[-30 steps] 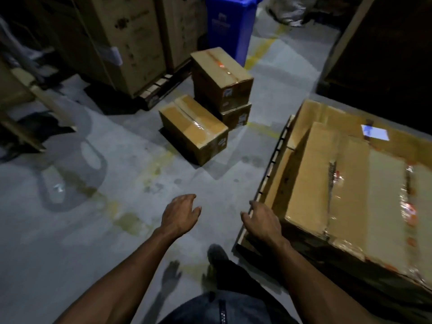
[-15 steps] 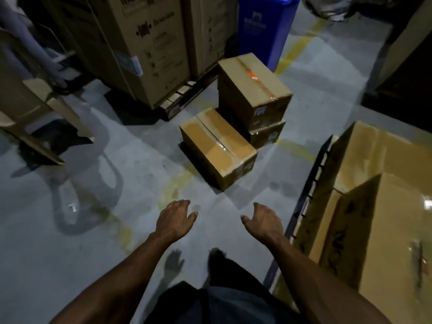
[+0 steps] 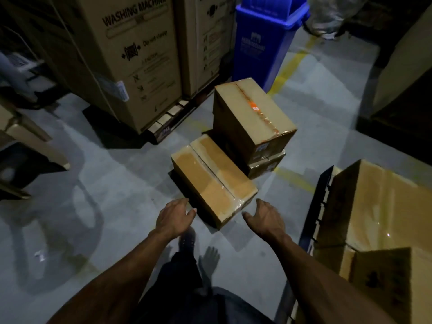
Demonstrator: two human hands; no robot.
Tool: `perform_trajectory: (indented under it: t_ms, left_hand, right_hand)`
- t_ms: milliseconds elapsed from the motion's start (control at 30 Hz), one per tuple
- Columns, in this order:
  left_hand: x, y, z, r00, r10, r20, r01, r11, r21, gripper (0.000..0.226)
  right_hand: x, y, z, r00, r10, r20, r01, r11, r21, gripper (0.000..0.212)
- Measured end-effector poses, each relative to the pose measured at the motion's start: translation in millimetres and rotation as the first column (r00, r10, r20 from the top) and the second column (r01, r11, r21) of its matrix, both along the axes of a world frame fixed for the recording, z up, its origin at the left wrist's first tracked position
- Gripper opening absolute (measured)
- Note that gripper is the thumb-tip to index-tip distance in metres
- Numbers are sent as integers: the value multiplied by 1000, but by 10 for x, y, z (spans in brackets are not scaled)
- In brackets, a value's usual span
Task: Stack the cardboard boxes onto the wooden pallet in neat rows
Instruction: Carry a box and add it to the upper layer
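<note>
Left hand [image 3: 174, 217] and right hand [image 3: 266, 218], fingers loosely spread, flank a flat taped cardboard box [image 3: 214, 181].

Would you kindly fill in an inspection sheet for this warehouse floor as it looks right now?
Surface: grey concrete floor with yellow painted lines, dimly lit.
Job's things: low box lies alone on the floor nearest the hands; taped box sits on top of a bottom box just behind it; pallet at right already carries stacked boxes.
Clutter: nothing seen on the floor between the hands and the low box.
Grippers: left hand and right hand are open, reaching either side of the low box, holding nothing.
Cables: nothing seen.
Surroundings: washing machine cartons on another pallet, blue bin behind.
</note>
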State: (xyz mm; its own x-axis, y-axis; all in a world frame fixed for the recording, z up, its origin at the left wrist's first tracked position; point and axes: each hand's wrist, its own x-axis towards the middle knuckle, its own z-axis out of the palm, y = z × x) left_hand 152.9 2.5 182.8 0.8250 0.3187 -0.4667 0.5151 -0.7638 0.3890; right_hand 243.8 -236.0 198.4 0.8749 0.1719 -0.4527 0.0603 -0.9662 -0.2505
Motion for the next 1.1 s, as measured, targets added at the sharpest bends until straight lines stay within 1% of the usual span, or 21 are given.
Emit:
perform_trajectory:
  t_ms: [67, 167, 267, 433, 600, 733, 867, 900, 1000, 1033, 1100]
  left_hand:
    - [379, 187, -7, 999, -42, -1, 42, 999, -9, 56]
    - [1016, 489, 8, 994, -109, -21, 108, 994, -23, 52]
    - [1650, 719, 99, 983, -185, -11, 185, 983, -4, 58]
    - [2634, 888, 203, 970, -239, 33, 239, 971, 4, 60]
    - [3508, 766, 103, 977, -212, 25, 213, 977, -27, 60]
    - [4236, 516, -78, 994, -110, 0, 110, 993, -54, 58]
    - [5003, 247, -406, 989, 96, -110, -107, 988, -107, 60]
    - [5250, 147, -539, 975, 166, -148, -186, 974, -131, 60]
    - [5621, 52, -738, 925, 330, -190, -363, 915, -176, 56]
    - [5753, 8, -752, 895, 397, -202, -434, 881, -191, 54]
    - [6075, -91, -731, 822, 526, -218, -568, 788, -237, 58]
  right_hand:
    - [308, 187, 8, 1000, -24, 18, 24, 1000, -3, 63]
    - [804, 462, 104, 997, -76, 6, 76, 997, -21, 69]
    - [1268, 681, 211, 993, -111, 45, 112, 994, -20, 71]
    - [2035, 854, 318, 982, -172, 79, 170, 985, 24, 67]
    - [2902, 743, 215, 984, -165, 74, 161, 986, 51, 60]
    - [3853, 574, -42, 997, -61, 52, 60, 998, 24, 55]
    - [4958, 416, -435, 997, 74, 17, -75, 996, 45, 56]
    - [5306, 357, -553, 994, 108, -14, -107, 993, 57, 55]
    - [5886, 327, -696, 986, 155, -61, -150, 986, 79, 52]
    - [6085, 319, -728, 983, 167, -72, -161, 983, 86, 52]
    - [6530, 299, -820, 980, 179, -87, -171, 981, 88, 54]
